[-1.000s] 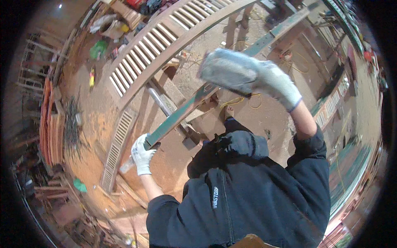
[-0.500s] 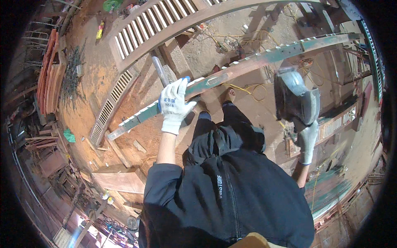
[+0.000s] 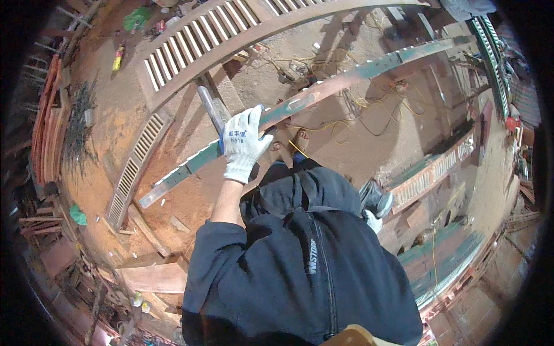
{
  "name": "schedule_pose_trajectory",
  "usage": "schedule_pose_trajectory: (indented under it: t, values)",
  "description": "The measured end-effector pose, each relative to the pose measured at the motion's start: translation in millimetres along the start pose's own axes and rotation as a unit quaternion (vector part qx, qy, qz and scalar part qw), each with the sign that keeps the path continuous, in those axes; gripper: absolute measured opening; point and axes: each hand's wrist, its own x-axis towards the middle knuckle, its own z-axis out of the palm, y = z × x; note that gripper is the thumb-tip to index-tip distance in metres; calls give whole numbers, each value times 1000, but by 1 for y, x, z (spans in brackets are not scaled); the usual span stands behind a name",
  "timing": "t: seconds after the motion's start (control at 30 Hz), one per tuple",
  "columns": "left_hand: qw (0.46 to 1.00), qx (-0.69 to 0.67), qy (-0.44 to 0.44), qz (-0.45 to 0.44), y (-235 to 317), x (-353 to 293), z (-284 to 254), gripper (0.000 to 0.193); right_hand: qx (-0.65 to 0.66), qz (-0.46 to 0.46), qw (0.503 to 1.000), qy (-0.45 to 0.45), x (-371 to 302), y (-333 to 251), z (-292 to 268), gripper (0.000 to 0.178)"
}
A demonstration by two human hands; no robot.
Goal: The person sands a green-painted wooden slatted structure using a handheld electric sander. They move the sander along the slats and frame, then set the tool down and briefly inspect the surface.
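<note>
My left hand [image 3: 243, 143], in a white knit glove with blue at the fingertips, grips a long wooden louvered shutter [image 3: 295, 101] standing on its edge. Worn green paint covers parts of its narrow face, bare reddish wood shows in the middle, and white slat tips stick out along the far side. Down at my right side, partly hidden by my body, my gloved right hand [image 3: 372, 221] is closed on a dark, bulky hand-held power tool [image 3: 371, 196]. A pale rounded part shows on the tool; its exact kind is unclear. The tool is apart from the shutter.
A larger louvered shutter [image 3: 202, 36] lies beyond, and a smaller one [image 3: 136, 167] leans at left. Another slatted panel [image 3: 435, 173] sits at right. Yellow cords [image 3: 323, 128] trail over the dirt floor near my feet. A green-painted panel [image 3: 441, 259] lies at lower right.
My right hand has brought the power tool from beyond the right side of my body down and in against my hip. My left hand stays on the shutter; the view has shifted slightly.
</note>
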Motion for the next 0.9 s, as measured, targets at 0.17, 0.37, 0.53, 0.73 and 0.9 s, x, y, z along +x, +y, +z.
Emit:
schedule_pose_trajectory:
  t: [0.17, 0.37, 0.53, 0.73, 0.9]
  values:
    - [1000, 7, 0, 0, 0, -1, 3, 73, -90, 51, 993, 62, -44, 46, -25, 34]
    - [998, 16, -59, -16, 2, 6, 0, 71, -189, 73, 978, 45, -47, 74, -48, 38]
    - [999, -6, -50, -11, 17, 18, 0, 70, -245, 76, 966, 14, -21, 95, -61, 40]
    - [999, 17, 36, 29, 82, 54, 13, 72, -300, 52, 952, -22, 46, 114, -72, 44]
    - [993, 49, 84, 68, 191, 105, 29, 69, -341, 41, 938, -44, 125, 127, -89, 47]
